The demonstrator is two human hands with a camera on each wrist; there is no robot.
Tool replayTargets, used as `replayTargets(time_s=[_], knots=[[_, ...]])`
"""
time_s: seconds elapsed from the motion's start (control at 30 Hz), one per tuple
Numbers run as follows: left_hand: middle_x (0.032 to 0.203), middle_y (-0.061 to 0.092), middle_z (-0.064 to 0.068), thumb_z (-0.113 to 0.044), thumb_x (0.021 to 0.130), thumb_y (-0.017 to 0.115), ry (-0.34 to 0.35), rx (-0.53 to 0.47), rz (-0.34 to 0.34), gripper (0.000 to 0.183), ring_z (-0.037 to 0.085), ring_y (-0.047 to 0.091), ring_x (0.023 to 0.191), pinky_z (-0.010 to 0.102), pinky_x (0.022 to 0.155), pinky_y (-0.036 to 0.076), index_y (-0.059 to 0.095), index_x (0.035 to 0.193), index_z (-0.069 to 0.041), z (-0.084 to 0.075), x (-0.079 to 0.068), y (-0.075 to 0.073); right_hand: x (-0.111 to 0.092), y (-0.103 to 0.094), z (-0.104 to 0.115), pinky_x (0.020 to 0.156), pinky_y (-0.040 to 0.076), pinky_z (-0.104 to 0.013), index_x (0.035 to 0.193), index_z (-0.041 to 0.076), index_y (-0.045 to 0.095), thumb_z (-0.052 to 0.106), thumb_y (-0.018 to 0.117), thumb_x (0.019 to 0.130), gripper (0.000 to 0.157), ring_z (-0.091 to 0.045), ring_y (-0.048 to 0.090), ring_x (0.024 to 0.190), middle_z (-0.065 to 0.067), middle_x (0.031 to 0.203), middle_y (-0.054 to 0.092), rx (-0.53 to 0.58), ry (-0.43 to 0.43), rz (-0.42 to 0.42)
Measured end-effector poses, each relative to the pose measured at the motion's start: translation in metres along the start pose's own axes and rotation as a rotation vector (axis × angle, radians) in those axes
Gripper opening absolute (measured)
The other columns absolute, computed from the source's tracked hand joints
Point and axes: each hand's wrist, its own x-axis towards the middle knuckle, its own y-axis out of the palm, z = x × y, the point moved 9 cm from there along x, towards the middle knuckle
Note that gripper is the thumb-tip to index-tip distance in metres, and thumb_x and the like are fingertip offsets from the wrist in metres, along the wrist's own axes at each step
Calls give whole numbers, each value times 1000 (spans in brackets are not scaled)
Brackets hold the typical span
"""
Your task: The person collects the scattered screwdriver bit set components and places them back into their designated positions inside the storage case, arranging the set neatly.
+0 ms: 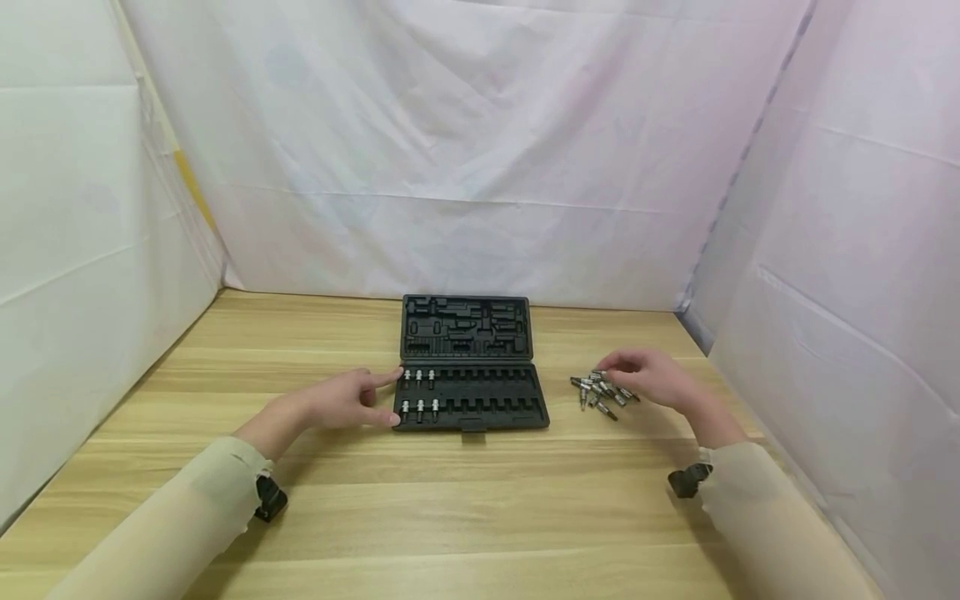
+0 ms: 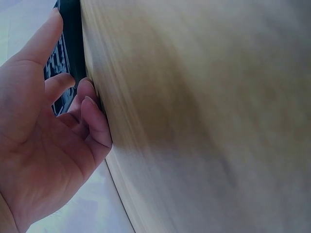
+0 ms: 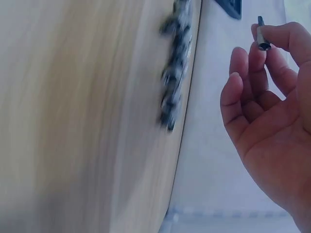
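I have a pale, wood-patterned table (image 1: 465,508) spread out in front of me, its yellowish surface streaked with browner bands of grain that run from left to right. On it, toward the far edge and near the middle, lies a black case (image 1: 480,390), opened out, with its lid (image 1: 465,329) on the far side and its latch (image 1: 473,427) facing me. To the right of the case, near but apart from it, a loose heap of metal bits (image 1: 596,392) lies on the wood, the pieces pointing different ways.
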Motion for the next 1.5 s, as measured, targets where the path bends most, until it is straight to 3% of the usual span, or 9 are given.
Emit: replayTargets(time_s=[0.4, 0.63, 0.77, 1.03, 1.3, 1.5], knots=[[107, 56, 9, -52, 97, 82, 8, 4, 1, 96, 21, 52, 90, 35, 78, 47, 33, 174, -20, 0, 1, 0, 33, 31, 44, 91, 58, -47, 138, 17, 74, 40, 54, 117, 37, -32, 71, 116, -20, 130, 74, 45, -24, 38], [106, 56, 9, -51, 98, 82, 14, 8, -1, 96, 21, 52, 90, 35, 78, 47, 33, 174, -20, 0, 1, 0, 49, 48, 62, 87, 58, -51, 141, 9, 68, 35, 53, 118, 38, -36, 70, 114, -25, 129, 70, 134, -44, 59], [106, 56, 9, -51, 98, 82, 19, 8, -3, 95, 20, 51, 90, 34, 77, 47, 33, 174, -20, -2, 0, 0, 56, 54, 67, 83, 57, -49, 143, 11, 68, 34, 56, 117, 37, -42, 67, 113, -23, 130, 72, 155, -17, 53], [107, 56, 10, -49, 98, 82, 17, -1, -1, 95, 21, 51, 90, 36, 77, 47, 33, 174, -19, -3, -1, 0, 69, 66, 76, 99, 53, -63, 140, 20, 71, 40, 62, 113, 34, -40, 65, 117, -9, 139, 71, 226, 12, 36], [107, 55, 10, -50, 98, 81, 13, 10, 0, 96, 21, 51, 90, 34, 76, 46, 32, 174, -20, 0, 1, -1, 84, 77, 89, 97, 59, -53, 146, 14, 70, 33, 64, 113, 38, -28, 72, 120, -14, 143, 71, 329, -48, 17], [105, 56, 9, -51, 97, 82, 12, 8, 1, 96, 21, 51, 90, 34, 76, 47, 33, 174, -20, 2, 2, 1, 92, 86, 97, 92, 58, -51, 152, 5, 60, 30, 65, 113, 47, -28, 73, 111, -20, 138, 72, 363, -68, 10]])
